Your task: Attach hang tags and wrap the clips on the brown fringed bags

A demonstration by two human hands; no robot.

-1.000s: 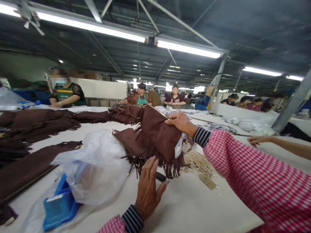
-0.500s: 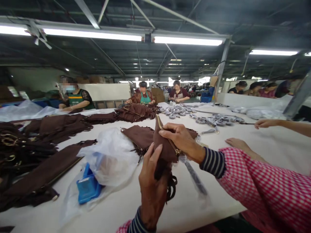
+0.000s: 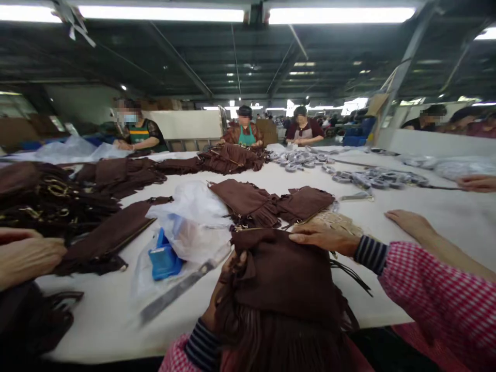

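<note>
A dark brown fringed bag (image 3: 287, 274) hangs over the near edge of the white table, its zipper edge up and its fringe downward. My left hand (image 3: 227, 281) grips its left side, the fingers partly hidden by folded cloth. At the top right edge of the bag, my right hand (image 3: 327, 238) pinches the cloth. Beyond it lie two more brown fringed pieces, one at the left (image 3: 246, 199) and one at the right (image 3: 306, 202). A long plastic-wrapped strap (image 3: 182, 289) rests to the left of my left hand.
A blue plastic holder (image 3: 165, 258) stands beside crumpled clear plastic (image 3: 199, 222). Brown bags (image 3: 112, 232) are heaped at the left, near another person's hand (image 3: 31, 256). Wrapped straps (image 3: 380, 178) lie farther back. Another person's arm (image 3: 422, 227) reaches in at the right.
The brown bag has come down nearer and spread out, its fringe now hanging. The wrapped strap shows left of it instead of right. Another person's hand has appeared at the left. The view has tilted down.
</note>
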